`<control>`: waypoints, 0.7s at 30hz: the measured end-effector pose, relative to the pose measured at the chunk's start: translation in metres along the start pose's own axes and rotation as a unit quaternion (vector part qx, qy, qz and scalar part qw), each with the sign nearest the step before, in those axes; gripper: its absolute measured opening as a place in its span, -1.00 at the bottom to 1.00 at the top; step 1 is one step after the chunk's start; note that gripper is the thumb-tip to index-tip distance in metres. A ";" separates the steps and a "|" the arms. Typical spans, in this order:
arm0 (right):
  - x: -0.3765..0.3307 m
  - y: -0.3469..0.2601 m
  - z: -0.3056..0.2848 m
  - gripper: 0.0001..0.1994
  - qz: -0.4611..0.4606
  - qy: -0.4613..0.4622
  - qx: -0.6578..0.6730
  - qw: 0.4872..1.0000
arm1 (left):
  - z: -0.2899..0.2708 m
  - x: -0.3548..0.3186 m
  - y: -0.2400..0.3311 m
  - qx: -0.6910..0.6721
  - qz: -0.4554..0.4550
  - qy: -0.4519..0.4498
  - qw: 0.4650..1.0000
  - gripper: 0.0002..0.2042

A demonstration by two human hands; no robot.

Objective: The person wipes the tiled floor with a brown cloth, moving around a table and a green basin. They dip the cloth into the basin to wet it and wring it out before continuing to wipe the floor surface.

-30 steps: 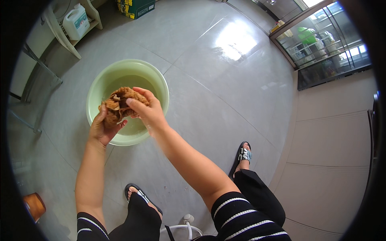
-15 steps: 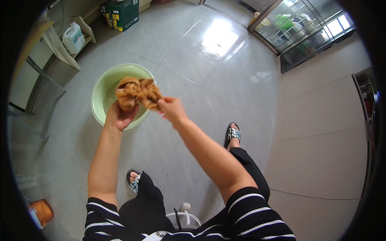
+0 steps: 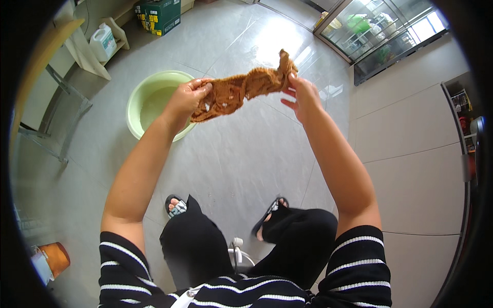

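A brown, fluffy piece of fabric [image 3: 226,95] is stretched out sideways in the air between my two hands. It looks wet, with small white spots on its left part; what kind of item it is I cannot tell. My left hand [image 3: 186,101] grips its left end, thumb on top. At the other end, my right hand [image 3: 302,97] pinches a twisted part that sticks upward, its lower fingers spread away. Below and left of the fabric, a pale green basin [image 3: 134,110] rests on the floor with liquid in it, its right rim partly hidden by my left hand and the fabric.
A white jug [image 3: 103,43] stands on a low wooden shelf beside a green box [image 3: 158,18]. A table's metal leg [image 3: 69,87] is at left. Pale cabinets [image 3: 405,128] line the right, and an orange container [image 3: 54,257] sits lower left.
Both hands have lifted the bunched fabric up and right, away from above the basin, and pulled it out lengthwise. My right hand has moved far to the right. My right foot has shifted inward.
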State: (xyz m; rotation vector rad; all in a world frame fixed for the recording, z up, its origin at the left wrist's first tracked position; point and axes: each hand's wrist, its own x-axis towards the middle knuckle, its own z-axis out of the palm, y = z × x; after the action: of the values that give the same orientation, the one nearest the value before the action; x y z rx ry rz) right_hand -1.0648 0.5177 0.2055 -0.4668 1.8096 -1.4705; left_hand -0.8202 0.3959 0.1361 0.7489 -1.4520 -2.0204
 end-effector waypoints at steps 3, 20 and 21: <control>0.023 0.048 -0.051 -0.70 0.026 -0.007 0.006 1.000 | 0.017 0.035 -0.026 0.214 0.024 0.013 0.976 -0.75; 0.149 0.354 -0.194 -0.35 0.020 -0.029 -0.510 0.859 | 0.122 0.167 -0.346 0.695 -0.022 -0.179 0.696 -0.38; 0.160 0.350 -0.185 -0.33 -0.013 -0.019 -0.582 0.813 | 0.132 0.174 -0.352 0.699 -0.007 -0.168 0.695 -0.39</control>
State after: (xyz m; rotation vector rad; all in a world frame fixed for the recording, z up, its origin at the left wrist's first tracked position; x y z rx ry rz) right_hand -1.2462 0.6286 -0.1647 -1.0743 2.5075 -0.1571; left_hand -1.0719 0.4580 -0.1868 0.8701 -3.1670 -0.6492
